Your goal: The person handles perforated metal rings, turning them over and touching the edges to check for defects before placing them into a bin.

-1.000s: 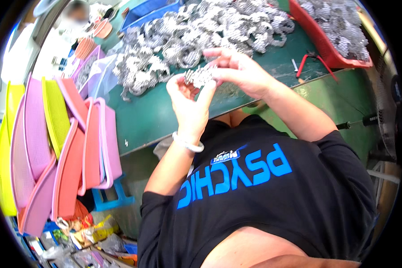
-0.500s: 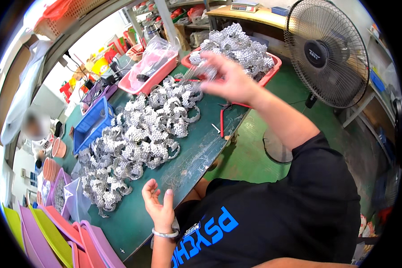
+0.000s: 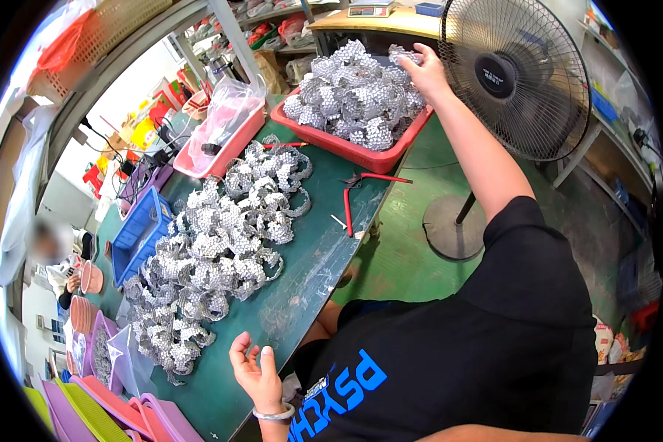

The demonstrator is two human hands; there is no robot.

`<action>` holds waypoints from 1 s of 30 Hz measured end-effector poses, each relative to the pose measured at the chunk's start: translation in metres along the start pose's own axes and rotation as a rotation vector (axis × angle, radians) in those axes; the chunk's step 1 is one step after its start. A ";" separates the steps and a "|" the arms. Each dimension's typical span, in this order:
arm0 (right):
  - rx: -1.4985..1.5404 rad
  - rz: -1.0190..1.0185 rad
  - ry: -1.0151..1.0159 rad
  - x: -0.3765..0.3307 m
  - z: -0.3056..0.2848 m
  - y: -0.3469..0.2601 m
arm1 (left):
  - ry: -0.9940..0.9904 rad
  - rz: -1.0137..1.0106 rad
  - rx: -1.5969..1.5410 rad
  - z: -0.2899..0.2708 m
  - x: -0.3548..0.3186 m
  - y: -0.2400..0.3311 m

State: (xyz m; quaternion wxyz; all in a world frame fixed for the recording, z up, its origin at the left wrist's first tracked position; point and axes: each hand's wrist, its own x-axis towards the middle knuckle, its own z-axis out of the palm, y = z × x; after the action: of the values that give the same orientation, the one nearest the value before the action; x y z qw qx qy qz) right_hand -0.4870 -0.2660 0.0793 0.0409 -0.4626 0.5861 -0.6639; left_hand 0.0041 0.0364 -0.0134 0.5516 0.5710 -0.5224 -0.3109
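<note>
Silver piece (image 3: 404, 53) now over the red tray (image 3: 390, 151), right hand (image 3: 423, 70) clamped on it, left hand (image 3: 254, 372) open

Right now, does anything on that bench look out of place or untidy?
Mostly tidy. The silver rings lie in a loose sprawl on the green table, not in a tray, while the red tray is heaped above its rim. Red-handled pliers lie near the table's edge.

Right hand (image 3: 425, 71) at one o'clock, fingers on a silver piece (image 3: 403, 54) over the heaped red tray (image 3: 350, 151). Left hand (image 3: 254, 372) at seven o'clock, palm up, empty, at the green table (image 3: 309, 258) edge.
</note>
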 end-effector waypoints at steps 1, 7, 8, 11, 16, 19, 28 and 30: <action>-0.134 -0.035 -0.042 0.001 0.005 0.001 | 0.002 -0.003 0.003 0.000 -0.001 0.000; -0.472 -0.015 -0.356 0.012 -0.005 -0.004 | -0.028 -0.028 0.014 -0.001 -0.004 -0.005; -0.464 -0.008 -0.363 0.011 -0.004 -0.007 | -0.023 -0.032 0.012 -0.002 -0.005 -0.007; -0.420 0.025 -0.378 0.005 -0.006 -0.018 | -0.014 -0.040 0.008 -0.004 -0.005 -0.009; -0.338 0.053 -0.380 0.005 -0.008 -0.015 | -0.032 -0.028 0.036 -0.005 -0.005 -0.009; -0.369 0.019 -0.349 0.003 -0.010 -0.020 | -0.037 -0.040 0.042 -0.007 -0.007 -0.009; -0.215 -0.165 -0.063 0.001 -0.015 -0.046 | -0.033 -0.032 0.058 -0.013 -0.010 -0.015; -0.134 -0.243 -0.026 -0.005 -0.010 -0.061 | -0.040 -0.036 0.058 -0.012 -0.010 -0.014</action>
State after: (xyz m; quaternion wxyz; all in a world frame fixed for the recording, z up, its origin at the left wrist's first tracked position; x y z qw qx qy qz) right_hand -0.4614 -0.2367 0.1272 -0.0630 -0.5404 0.5682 -0.6173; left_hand 0.0163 0.0477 -0.0262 0.5185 0.5898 -0.5318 -0.3170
